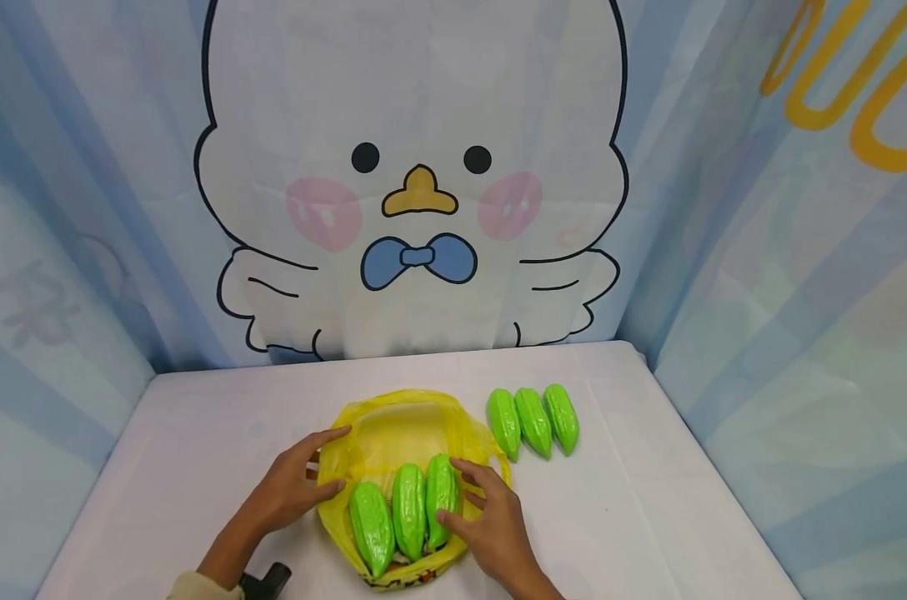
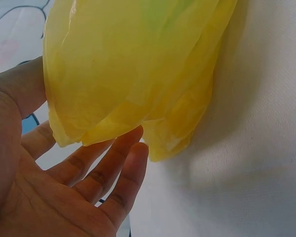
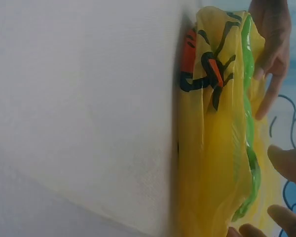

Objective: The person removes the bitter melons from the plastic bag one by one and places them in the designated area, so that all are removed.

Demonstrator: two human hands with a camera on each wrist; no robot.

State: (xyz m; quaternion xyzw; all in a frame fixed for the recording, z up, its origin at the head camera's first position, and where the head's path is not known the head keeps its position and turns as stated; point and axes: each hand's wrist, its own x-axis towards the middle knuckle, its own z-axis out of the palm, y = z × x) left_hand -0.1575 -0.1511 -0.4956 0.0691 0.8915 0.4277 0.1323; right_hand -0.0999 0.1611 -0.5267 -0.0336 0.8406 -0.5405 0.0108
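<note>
A yellow plastic bag [image 1: 403, 398] lies spread on the table, its mouth facing up. Inside, along its near side, are three glossy green, ridged, pointed pieces that look like toy bitter melons [image 1: 408, 510], side by side. At the bag's left edge is my left hand [image 1: 292, 487], thumb and fingers spread; in the left wrist view the fingertips touch the thin yellow plastic. My right hand [image 1: 491, 521] hovers over the rightmost melon, thumb and forefinger apart. The right wrist view shows these fingers [image 3: 288, 219] loosely spread beside the bag's printed side.
Three more green melons [image 1: 533, 421] lie in a row on the white table [image 1: 633, 500], just right of the bag. A dark strap piece [image 1: 268, 581] shows at the left wrist. Printed curtains with a cartoon bird [image 1: 416, 100] stand behind the table and at both sides.
</note>
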